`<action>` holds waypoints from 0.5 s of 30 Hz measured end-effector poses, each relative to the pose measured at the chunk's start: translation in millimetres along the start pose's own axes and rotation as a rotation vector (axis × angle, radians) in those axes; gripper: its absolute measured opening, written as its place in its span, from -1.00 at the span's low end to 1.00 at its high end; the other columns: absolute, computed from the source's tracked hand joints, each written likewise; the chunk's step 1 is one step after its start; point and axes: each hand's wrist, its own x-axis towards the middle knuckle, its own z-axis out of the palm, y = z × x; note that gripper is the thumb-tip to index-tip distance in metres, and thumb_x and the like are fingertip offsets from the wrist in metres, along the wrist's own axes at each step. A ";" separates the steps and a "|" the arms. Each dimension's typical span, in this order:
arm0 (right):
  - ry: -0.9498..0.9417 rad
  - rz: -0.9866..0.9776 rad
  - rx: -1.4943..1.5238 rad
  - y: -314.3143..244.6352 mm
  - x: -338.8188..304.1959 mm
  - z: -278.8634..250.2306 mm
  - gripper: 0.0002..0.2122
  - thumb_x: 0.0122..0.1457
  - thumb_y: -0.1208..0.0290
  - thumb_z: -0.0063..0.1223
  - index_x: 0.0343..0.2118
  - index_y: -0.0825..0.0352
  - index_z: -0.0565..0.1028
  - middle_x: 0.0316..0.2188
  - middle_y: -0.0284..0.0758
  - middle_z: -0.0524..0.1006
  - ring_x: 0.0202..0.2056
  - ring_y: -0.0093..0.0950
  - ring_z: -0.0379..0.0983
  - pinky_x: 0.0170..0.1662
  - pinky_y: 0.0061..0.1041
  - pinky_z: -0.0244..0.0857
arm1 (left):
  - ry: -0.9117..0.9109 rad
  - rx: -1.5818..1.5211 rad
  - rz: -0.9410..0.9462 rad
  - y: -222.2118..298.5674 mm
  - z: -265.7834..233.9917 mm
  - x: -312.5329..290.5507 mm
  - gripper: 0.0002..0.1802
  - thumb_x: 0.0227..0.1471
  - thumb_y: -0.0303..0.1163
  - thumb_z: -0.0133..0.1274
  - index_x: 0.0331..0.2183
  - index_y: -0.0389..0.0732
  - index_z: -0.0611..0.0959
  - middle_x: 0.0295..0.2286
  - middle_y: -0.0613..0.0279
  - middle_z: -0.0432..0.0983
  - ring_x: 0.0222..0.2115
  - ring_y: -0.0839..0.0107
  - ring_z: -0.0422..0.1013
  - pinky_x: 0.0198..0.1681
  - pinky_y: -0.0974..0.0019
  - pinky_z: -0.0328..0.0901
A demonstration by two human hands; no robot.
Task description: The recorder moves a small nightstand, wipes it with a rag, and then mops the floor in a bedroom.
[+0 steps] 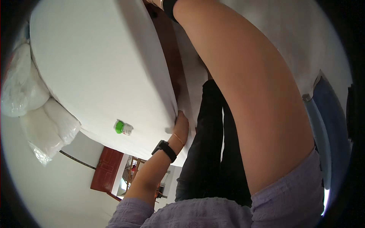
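Note:
A white sheet (95,64) covers a wide flat surface that looks like a bed. At its near right edge, my left hand (181,125) is closed on the sheet's border, and folds run toward the fingers. The fingertips are hidden in the cloth. My right arm stretches far forward along the same edge. Only a little of my right hand (154,2) shows at the top of the picture, so its fingers and anything in them are out of sight. A small clear bottle with a green cap (123,127) lies on the sheet, left of my left hand.
Clear plastic bags with white padded contents (45,125) sit along the left side. Brown wood (173,57) shows below the sheet's edge. A red-brown door (107,169) stands at lower left. Blue fabric (330,121) is at the right, beyond my right arm.

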 end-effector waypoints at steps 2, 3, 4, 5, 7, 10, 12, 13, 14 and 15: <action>0.059 -0.058 0.038 -41.1 52.0 1.3 -0.39 0.19 0.03 -0.27 0.26 0.16 -0.02 0.29 -0.28 -0.11 0.28 -0.23 -0.23 0.30 -0.23 -0.30 | 0.094 0.485 -0.297 97.9 171.1 58.4 -0.67 0.08 -0.34 -0.21 -0.21 -0.09 0.63 -0.24 0.31 0.54 -0.14 0.34 0.37 -0.07 0.21 0.11; 0.124 -0.126 0.137 -83.9 66.3 -17.3 -0.39 0.19 0.03 -0.27 0.26 0.16 -0.02 0.29 -0.28 -0.11 0.28 -0.23 -0.23 0.30 -0.23 -0.30 | 0.023 0.714 -0.465 134.1 265.7 41.0 -0.68 0.09 -0.35 -0.22 -0.23 -0.10 0.63 -0.25 0.32 0.54 -0.13 0.36 0.37 -0.07 0.25 0.11; 0.077 -0.054 0.273 -73.3 39.2 -12.2 -0.39 0.18 0.04 -0.26 0.26 0.17 -0.01 0.29 -0.27 -0.09 0.28 -0.22 -0.22 0.30 -0.22 -0.29 | 0.071 0.697 -0.462 155.7 257.9 65.8 -0.68 0.09 -0.35 -0.22 -0.23 -0.10 0.63 -0.25 0.32 0.54 -0.13 0.36 0.37 -0.07 0.25 0.11; 0.041 0.036 0.395 -57.1 16.6 -10.0 -0.39 0.18 0.05 -0.25 0.26 0.18 -0.01 0.29 -0.26 -0.08 0.28 -0.21 -0.22 0.29 -0.22 -0.27 | 0.152 0.677 -0.468 166.8 239.7 88.6 -0.69 0.07 -0.39 -0.21 -0.24 -0.12 0.62 -0.28 0.29 0.52 -0.16 0.34 0.36 -0.09 0.25 0.14; -0.003 -0.019 0.105 -30.4 11.2 -4.7 -0.38 0.17 0.04 -0.23 0.26 0.17 -0.02 0.29 -0.25 -0.10 0.28 -0.19 -0.23 0.29 -0.22 -0.27 | 0.239 0.680 -0.496 149.3 204.8 86.7 -0.72 0.02 -0.46 -0.18 -0.25 -0.16 0.59 -0.35 0.22 0.47 -0.23 0.31 0.36 -0.15 0.26 0.18; -0.028 0.122 0.145 -2.1 -22.1 47.2 -0.31 0.13 -0.02 -0.16 0.27 0.09 -0.09 0.30 -0.25 -0.16 0.28 -0.17 -0.29 0.29 -0.19 -0.27 | 0.437 -0.270 -0.500 94.3 100.2 35.8 -0.77 -0.10 -0.55 -0.11 -0.35 -0.20 0.60 -0.40 0.13 0.44 -0.26 0.24 0.36 -0.19 0.28 0.22; 0.058 0.124 -0.013 -34.4 -45.1 87.1 -0.37 0.12 0.09 -0.10 0.24 0.08 0.00 0.27 -0.29 -0.05 0.26 -0.27 -0.18 0.28 -0.15 -0.25 | 0.621 -0.930 -0.687 70.1 76.5 -21.4 -0.86 -0.29 -0.56 0.00 -0.53 -0.27 0.62 -0.39 0.05 0.44 -0.30 0.15 0.33 -0.17 0.26 0.27; 0.075 -0.026 -0.554 -47.1 -72.6 114.6 -0.47 0.14 0.26 -0.09 0.20 0.14 0.15 0.23 -0.34 0.10 0.24 -0.39 -0.02 0.27 -0.15 -0.23 | 0.752 -0.889 -0.508 57.0 66.4 -37.8 -0.87 -0.23 -0.54 -0.02 -0.56 -0.26 0.63 -0.37 0.05 0.45 -0.27 0.15 0.34 -0.16 0.24 0.26; 0.114 -0.037 -0.424 -51.3 -94.4 142.3 -0.49 0.15 0.26 -0.10 0.20 0.12 0.17 0.23 -0.35 0.10 0.24 -0.39 -0.03 0.27 -0.16 -0.23 | 0.586 -0.629 -0.450 51.3 63.1 -42.7 -0.88 -0.24 -0.53 -0.01 -0.56 -0.25 0.63 -0.38 0.07 0.46 -0.27 0.17 0.34 -0.15 0.23 0.25; 0.148 -0.050 -0.289 -54.7 -114.1 164.8 -0.50 0.15 0.26 -0.12 0.19 0.10 0.18 0.23 -0.37 0.11 0.24 -0.38 -0.05 0.27 -0.16 -0.23 | 0.415 -0.376 -0.390 49.0 60.1 -44.0 -0.88 -0.24 -0.52 -0.01 -0.55 -0.25 0.63 -0.39 0.09 0.46 -0.26 0.18 0.34 -0.14 0.21 0.25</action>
